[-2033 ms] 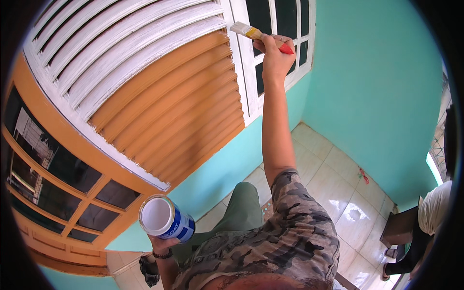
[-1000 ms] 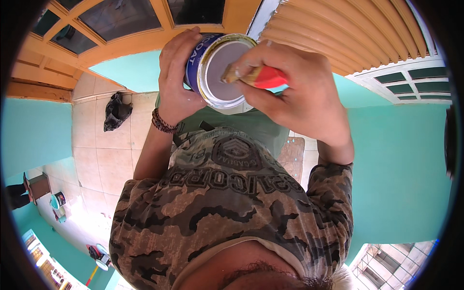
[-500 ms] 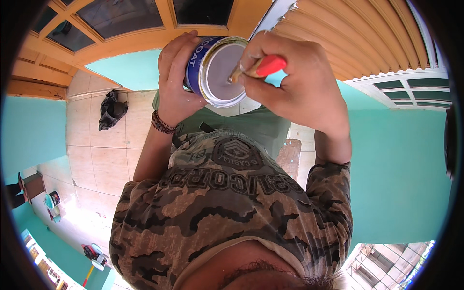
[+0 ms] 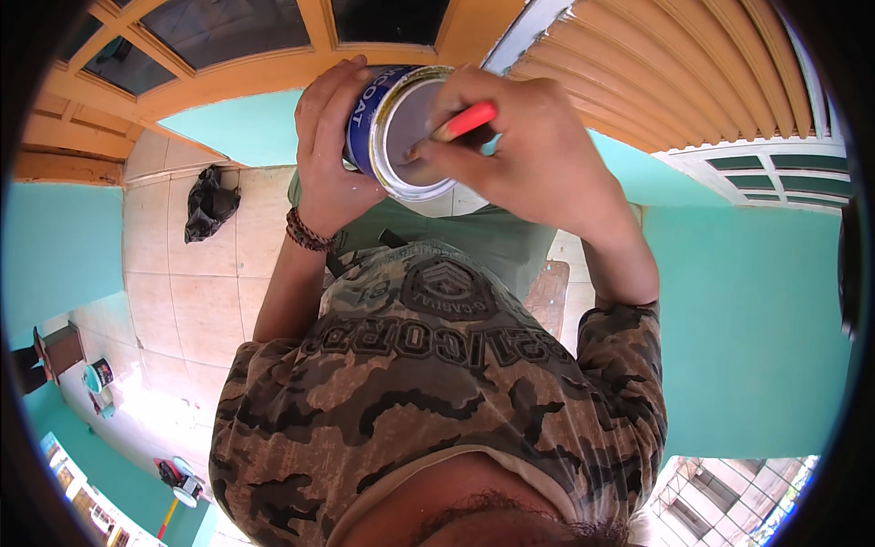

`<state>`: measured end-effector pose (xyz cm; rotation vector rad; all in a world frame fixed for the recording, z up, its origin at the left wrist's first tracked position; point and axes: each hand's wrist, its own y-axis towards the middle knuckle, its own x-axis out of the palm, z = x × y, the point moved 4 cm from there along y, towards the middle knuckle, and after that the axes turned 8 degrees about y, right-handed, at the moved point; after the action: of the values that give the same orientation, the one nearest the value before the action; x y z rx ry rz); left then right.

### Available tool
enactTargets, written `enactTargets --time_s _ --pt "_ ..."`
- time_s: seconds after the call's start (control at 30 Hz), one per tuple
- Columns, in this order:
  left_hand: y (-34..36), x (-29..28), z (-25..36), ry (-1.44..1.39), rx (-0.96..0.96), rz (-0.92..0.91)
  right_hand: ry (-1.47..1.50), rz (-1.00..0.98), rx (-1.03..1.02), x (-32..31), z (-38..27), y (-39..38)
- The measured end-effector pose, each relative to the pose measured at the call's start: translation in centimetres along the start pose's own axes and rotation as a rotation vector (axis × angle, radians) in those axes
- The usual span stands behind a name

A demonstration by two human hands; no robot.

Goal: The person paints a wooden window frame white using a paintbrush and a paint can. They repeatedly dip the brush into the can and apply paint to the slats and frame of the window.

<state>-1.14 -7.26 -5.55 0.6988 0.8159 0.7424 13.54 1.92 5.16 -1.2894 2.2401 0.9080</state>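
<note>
My left hand (image 4: 330,146) is wrapped round the side of a blue paint can (image 4: 369,123). The can is tilted, its open mouth turned toward me, with greyish paint (image 4: 412,118) inside and smears along the metal rim. In my right hand (image 4: 529,150) I grip a paintbrush (image 4: 469,120) by its red-ended handle. The brush reaches into the can's mouth, its lower end against or just above the paint. My right fingers hide part of the brush and the far side of the rim.
Ahead stand an orange wooden frame with dark panes (image 4: 228,68) and a ribbed orange panel (image 4: 674,82). A black plastic bag (image 4: 211,205) lies on the tiled floor at left. Farther left stands a paint bucket (image 4: 97,376). A turquoise wall (image 4: 747,319) rises at right.
My right hand has moved left with the paintbrush, bringing the brush deeper across the can's mouth. The can, still in my left hand, has shifted slightly left.
</note>
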Motion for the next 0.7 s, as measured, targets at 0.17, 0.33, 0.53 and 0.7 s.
enactTargets --time_s 0.17,0.33,0.53,0.7 --pt "-0.3 -0.1 -0.5 0.044 0.012 0.007 -0.022 0.179 -0.01 -0.9 -0.5 0.3" --pt "-0.1 -0.3 -0.4 0.09 0.072 -0.013 -0.11 0.07 0.021 -0.1 -0.3 0.3" --pt "-0.5 -0.5 -0.5 0.13 0.039 0.003 -0.123 0.068 -0.06 -0.5 -0.9 0.5" --pt "-0.5 -0.3 -0.1 0.14 0.065 -0.041 -0.18 0.001 0.048 -1.2 -1.3 1.2"
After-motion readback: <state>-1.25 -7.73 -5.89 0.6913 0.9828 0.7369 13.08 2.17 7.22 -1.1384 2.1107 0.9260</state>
